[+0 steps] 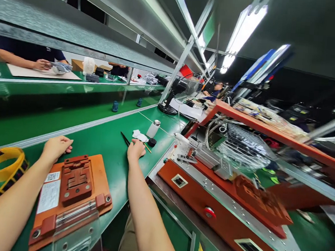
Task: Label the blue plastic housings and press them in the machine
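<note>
My left hand [56, 148] is closed, its fingers curled just past the far left corner of an orange-brown fixture [97, 166]; whatever it may hold is hidden. The fixture has a raised block with a recess, a white label and a clear hinged cover [78, 230] swung toward me. My right hand [136, 150] is closed low over the green bench, right at a crumpled white wipe [140, 136]. Black tweezers [124, 138] lie beside its fingers on the left, and a thin yellow-tipped stick [147, 148] on the right. What those fingers grip is hidden.
A white-capped dispenser bottle [153, 128] and a small black cap [152, 142] stand beyond my right hand. A yellow tape coil [2, 162] lies at left. An orange machine [196, 197] with a red button fills the right. Across the bench, a person's hands [43, 64] hold a bagged item.
</note>
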`<state>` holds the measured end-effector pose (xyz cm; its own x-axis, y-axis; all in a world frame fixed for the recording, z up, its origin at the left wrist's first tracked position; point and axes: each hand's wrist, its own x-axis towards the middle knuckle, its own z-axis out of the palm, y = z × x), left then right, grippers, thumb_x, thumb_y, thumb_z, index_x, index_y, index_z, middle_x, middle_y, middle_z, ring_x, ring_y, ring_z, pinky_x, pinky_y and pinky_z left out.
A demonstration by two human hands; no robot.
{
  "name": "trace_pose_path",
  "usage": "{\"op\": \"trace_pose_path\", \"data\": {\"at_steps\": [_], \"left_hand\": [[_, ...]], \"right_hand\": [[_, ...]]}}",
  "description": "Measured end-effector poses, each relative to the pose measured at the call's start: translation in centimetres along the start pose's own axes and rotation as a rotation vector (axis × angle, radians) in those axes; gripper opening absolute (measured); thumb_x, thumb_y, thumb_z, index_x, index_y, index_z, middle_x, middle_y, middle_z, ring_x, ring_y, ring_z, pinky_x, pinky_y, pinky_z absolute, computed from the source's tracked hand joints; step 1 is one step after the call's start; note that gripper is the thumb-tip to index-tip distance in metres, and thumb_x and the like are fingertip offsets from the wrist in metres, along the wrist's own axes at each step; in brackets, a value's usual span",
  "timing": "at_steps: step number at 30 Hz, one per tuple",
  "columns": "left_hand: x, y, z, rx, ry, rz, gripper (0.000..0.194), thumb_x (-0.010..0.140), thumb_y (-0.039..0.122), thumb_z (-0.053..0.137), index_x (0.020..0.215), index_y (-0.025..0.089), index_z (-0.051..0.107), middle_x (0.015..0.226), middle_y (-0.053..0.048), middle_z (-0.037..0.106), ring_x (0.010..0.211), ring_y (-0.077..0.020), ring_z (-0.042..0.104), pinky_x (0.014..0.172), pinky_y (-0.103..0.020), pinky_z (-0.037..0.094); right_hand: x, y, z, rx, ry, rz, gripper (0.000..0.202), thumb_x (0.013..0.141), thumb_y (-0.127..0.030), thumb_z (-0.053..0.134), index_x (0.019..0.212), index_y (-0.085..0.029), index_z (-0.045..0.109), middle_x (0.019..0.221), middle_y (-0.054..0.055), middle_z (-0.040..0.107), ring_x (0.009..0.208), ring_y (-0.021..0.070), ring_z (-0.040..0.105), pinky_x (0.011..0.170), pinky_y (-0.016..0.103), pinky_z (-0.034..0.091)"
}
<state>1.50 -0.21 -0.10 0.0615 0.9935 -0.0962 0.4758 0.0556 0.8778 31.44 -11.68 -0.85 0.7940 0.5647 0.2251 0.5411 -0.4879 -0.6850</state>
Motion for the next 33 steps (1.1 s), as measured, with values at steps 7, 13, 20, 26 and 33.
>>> {"op": "trace_pose_path", "data": {"at_steps": [7,13,20,26,33], "left_hand": [[0.0,-0.8,0.3,-0.078,0.015,0.020,0.028,0.071,0.045,0.064,0.074,0.018,0.060,0.063,-0.005,0.067,0.055,-0.0184,0.064,0.049,-0.024,0.043],[-0.1,-1.1,0.5,-0.069,0.011,0.011,0.030,0.074,0.049,0.060,0.075,0.020,0.060,0.063,-0.005,0.068,0.054,-0.0191,0.064,0.048,-0.025,0.041],[-0.5,-1.2,0.6,-0.052,-0.004,-0.008,0.039,0.076,0.060,0.058,0.078,0.021,0.060,0.066,-0.006,0.068,0.054,-0.0200,0.064,0.048,-0.027,0.043],[-1.1,-0.6,0.5,-0.062,-0.025,-0.062,0.048,0.074,0.067,0.057,0.079,0.020,0.060,0.066,-0.005,0.068,0.055,-0.0197,0.064,0.048,-0.027,0.044],[-1.5,0.0,0.5,-0.030,-0.028,-0.096,0.044,0.079,0.064,0.054,0.080,0.020,0.059,0.065,-0.003,0.067,0.052,-0.0176,0.063,0.047,-0.025,0.042]], "right_hand": [[1.3,-2.5,0.6,0.059,0.009,-0.139,0.027,0.093,-0.026,0.050,0.110,-0.027,0.069,0.126,0.010,0.061,0.123,0.0325,0.047,0.106,0.054,0.030],[9.0,-7.1,3.8,0.063,-0.142,-0.349,0.026,0.093,-0.029,0.053,0.109,-0.020,0.071,0.118,0.012,0.066,0.118,0.0280,0.052,0.102,0.042,0.038],[15.8,-11.9,10.0,-0.013,-0.348,-0.472,0.043,0.095,-0.026,0.052,0.136,-0.015,0.061,0.127,0.016,0.063,0.114,0.0233,0.059,0.097,0.034,0.045],[18.7,-14.3,13.9,-0.105,-0.365,-0.523,0.057,0.099,-0.030,0.046,0.155,-0.021,0.037,0.159,0.017,0.034,0.138,0.0311,0.041,0.107,0.045,0.041],[21.4,-16.0,16.8,-0.141,-0.401,-0.528,0.060,0.099,-0.030,0.048,0.157,-0.028,0.032,0.163,0.012,0.027,0.143,0.0376,0.030,0.109,0.051,0.039]]}}
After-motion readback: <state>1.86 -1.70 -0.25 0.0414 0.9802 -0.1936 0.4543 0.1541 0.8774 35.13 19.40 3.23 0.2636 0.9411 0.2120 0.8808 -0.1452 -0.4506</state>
